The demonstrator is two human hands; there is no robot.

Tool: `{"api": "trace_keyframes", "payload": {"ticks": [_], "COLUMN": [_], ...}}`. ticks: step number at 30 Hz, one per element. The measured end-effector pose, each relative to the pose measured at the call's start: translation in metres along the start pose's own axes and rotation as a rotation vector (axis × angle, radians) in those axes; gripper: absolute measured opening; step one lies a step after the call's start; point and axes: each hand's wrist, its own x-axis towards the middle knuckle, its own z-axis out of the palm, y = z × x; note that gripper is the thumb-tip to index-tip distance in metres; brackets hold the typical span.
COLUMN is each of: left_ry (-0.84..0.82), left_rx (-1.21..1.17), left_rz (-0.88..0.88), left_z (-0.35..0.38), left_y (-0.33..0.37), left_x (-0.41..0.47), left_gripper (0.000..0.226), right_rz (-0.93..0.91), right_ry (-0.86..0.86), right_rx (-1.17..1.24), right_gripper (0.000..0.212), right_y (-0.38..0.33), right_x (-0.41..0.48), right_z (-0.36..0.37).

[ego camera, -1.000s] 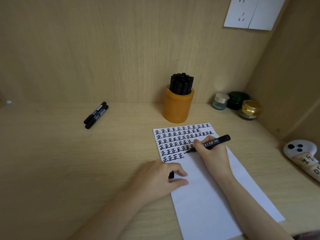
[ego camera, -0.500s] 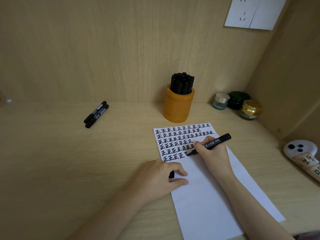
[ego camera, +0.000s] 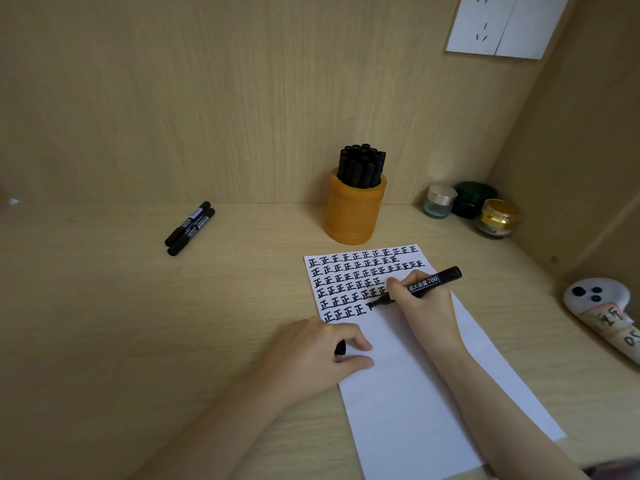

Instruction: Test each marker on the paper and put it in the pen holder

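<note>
A white sheet of paper (ego camera: 429,393) lies on the wooden desk, its top part filled with rows of black written characters. My right hand (ego camera: 424,306) grips a black marker (ego camera: 427,283), tip down on the paper at the end of the lowest row. My left hand (ego camera: 311,355) rests on the paper's left edge, fingers curled around a black marker cap (ego camera: 340,349). An orange pen holder (ego camera: 355,211) packed with several black markers stands behind the paper. Two more black markers (ego camera: 190,228) lie side by side on the desk at the left.
Three small jars (ego camera: 471,207) sit in the back right corner. A white object with black dots (ego camera: 602,306) lies at the right edge. A wall socket (ego camera: 502,26) is mounted high on the back panel. Wooden walls close in behind and to the right.
My right hand has moved the marker tip slightly while writing; a new stroke now shows at the end of the lowest row. My left hand has stayed put.
</note>
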Motion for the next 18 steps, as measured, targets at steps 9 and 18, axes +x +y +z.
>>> {"api": "trace_keyframes", "payload": {"ticks": [9, 18], "left_ry": [0.0, 0.001], "left_rx": [0.005, 0.003], "left_rz": [-0.016, -0.014], "left_z": [-0.0001, 0.0002], "left_y": [0.0006, 0.0001], "left_x": [-0.0007, -0.0002], "left_gripper": [0.023, 0.023], "right_rz": [0.005, 0.014], "right_ry": [-0.03, -0.031], "right_rx": [-0.021, -0.006], "right_gripper": [0.028, 0.026], "right_y": [-0.0002, -0.0019], "right_x": [-0.0009, -0.0015], "right_z": [0.0019, 0.0002]}}
